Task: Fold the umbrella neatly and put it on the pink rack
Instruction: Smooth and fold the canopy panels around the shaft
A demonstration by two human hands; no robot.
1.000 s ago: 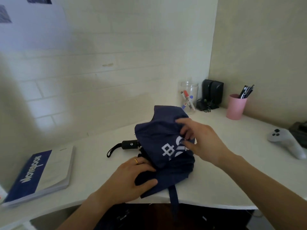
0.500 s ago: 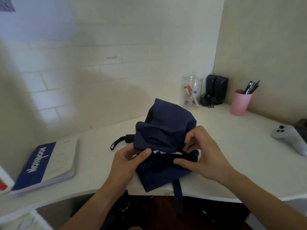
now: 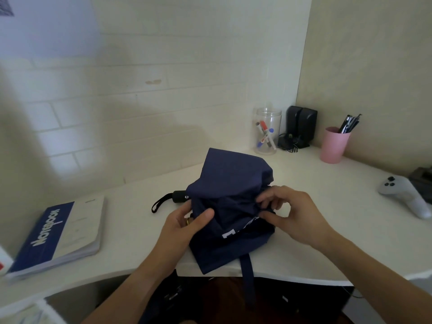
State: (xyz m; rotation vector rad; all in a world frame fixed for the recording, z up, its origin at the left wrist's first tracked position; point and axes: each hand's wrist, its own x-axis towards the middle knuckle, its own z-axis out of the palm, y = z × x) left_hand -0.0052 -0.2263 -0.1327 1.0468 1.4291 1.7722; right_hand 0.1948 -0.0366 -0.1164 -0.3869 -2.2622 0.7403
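At the front edge of a white desk point(image 3: 304, 206), a left hand point(image 3: 184, 226) and right hand point(image 3: 289, 216) pinch the limp, slippery-looking cloth of a navy umbrella point(image 3: 231, 197), likely best gathered by its folds around the stiff shaft.

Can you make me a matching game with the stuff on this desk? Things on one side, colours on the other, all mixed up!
Things:
1. umbrella
2. pen cup
3. marker jar
4. game controller

Colours:
A. see-through
B. pink
C. white
D. navy blue

Pairs: 1-D, 2-B, 3-A, 4-C
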